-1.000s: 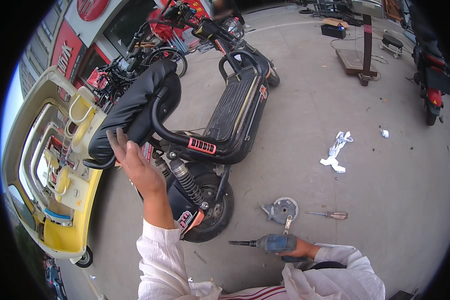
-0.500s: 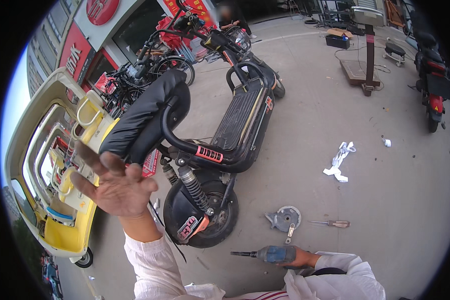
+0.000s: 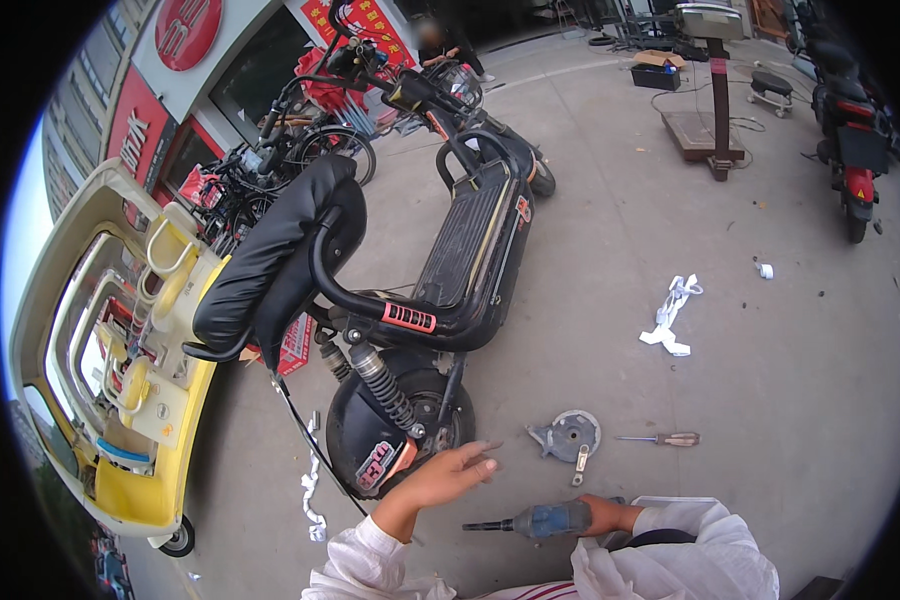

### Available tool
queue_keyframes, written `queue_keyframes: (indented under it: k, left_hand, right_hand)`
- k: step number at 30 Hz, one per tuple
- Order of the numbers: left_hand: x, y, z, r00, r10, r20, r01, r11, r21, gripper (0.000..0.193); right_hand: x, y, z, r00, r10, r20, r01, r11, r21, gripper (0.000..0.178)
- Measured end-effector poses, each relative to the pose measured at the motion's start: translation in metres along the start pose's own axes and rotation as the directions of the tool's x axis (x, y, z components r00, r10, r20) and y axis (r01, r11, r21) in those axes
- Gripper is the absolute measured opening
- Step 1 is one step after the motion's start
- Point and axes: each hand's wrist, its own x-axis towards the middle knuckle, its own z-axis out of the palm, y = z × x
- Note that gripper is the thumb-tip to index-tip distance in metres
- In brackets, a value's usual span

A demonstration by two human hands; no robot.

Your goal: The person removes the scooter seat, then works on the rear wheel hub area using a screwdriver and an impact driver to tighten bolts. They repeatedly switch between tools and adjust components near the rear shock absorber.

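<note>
My right hand (image 3: 606, 515) grips a blue and black cordless impact driver (image 3: 548, 520), its long socket pointing left above the ground. With fingers stretched out and nothing held, my left hand (image 3: 444, 477) is beside the lower right of the rear wheel (image 3: 432, 395); whether it touches the tyre I cannot tell. The wheel belongs to a black electric scooter (image 3: 475, 235) with a padded seat (image 3: 280, 255) and a coil shock absorber (image 3: 385, 390). On the ground right of the wheel lie a round metal brake plate with a lever arm (image 3: 573, 437) and a screwdriver (image 3: 678, 439).
Crumpled white strips (image 3: 673, 315) lie right of the scooter, another strip (image 3: 313, 490) left of its wheel. A yellow three-wheeler (image 3: 175, 400) stands at left. Farther off are parked bicycles (image 3: 270, 175), a platform scale (image 3: 705, 140), a red and black scooter (image 3: 855, 140) and a seated person (image 3: 438, 45).
My left hand has come down and right, from in front of the seat to beside the rear wheel. The strip left of the wheel is now uncovered. The driver stays in my right hand.
</note>
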Motion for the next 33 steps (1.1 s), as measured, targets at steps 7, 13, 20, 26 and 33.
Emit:
queue_keyframes:
  k: [7, 13, 20, 26, 33]
  left_hand:
    - [0.010, -0.098, 0.056, 0.967, 0.130, 0.220, -0.200, 0.921, 0.334, 0.080]
    - [0.026, -0.095, 0.070, 0.977, 0.045, 0.210, -0.134, 0.892, 0.432, 0.074]
    - [0.055, -0.032, 0.039, 0.941, 0.339, -0.012, -0.332, 0.912, -0.241, 0.078]
    - [-0.006, 0.045, -0.069, 0.265, 0.494, -0.828, -0.838, -0.307, -0.451, 0.066]
    - [-0.014, 0.025, -0.087, 0.436, 0.316, -0.842, -0.791, -0.312, -0.527, 0.062]
  right_hand:
    - [0.002, -0.027, -0.008, 0.986, -0.150, -0.069, 0.156, 0.983, 0.093, 0.036]
    - [0.003, -0.025, -0.013, 0.977, -0.167, -0.131, 0.169, 0.986, 0.009, 0.036]
    - [0.008, -0.049, -0.007, 0.981, -0.112, -0.161, 0.133, 0.983, 0.128, 0.037]
    - [-0.001, -0.020, -0.012, 0.993, 0.039, -0.113, -0.033, 0.998, 0.059, 0.043]
    - [0.004, -0.031, -0.018, 0.981, -0.063, -0.184, 0.074, 0.996, 0.058, 0.040]
